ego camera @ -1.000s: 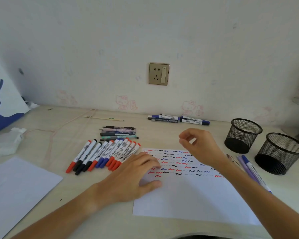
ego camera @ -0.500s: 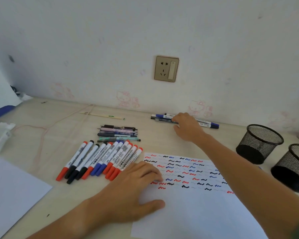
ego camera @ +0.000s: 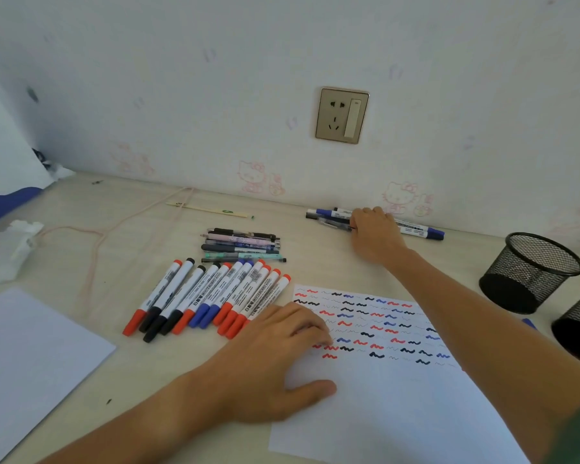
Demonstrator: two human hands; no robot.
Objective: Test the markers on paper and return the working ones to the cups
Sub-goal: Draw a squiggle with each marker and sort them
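Head view, the only one I have: I find the left hand lying flat, fingers straight and spread, on the near-left part of the test sheet, thumb out along the blank lower area; I judge it is there to pin the paper against sliding while the other arm reaches. The sheet carries rows of red, blue and black squiggles across its upper half, the lower half unmarked, so I take testing to be well advanced but not finished. The right hand is stretched to the back of the desk, knuckles up, fingers curled down over a small group of blue-capped markers lying against the wall; a marker end shows on each side of it, but I cannot tell whether it has actually closed on one or only rests on top. A row of whiteboard markers with red, black and blue caps lies side by side just left of the sheet, and a stack of thinner pens sits just behind that row; the tidy grouping suggests sorting, though I cannot say into which class. Two black mesh cups stand at the right, well apart from the reaching hand; no marker shows above their rims, so I judge the return step largely outstanding. A second sheet lies at the left edge.
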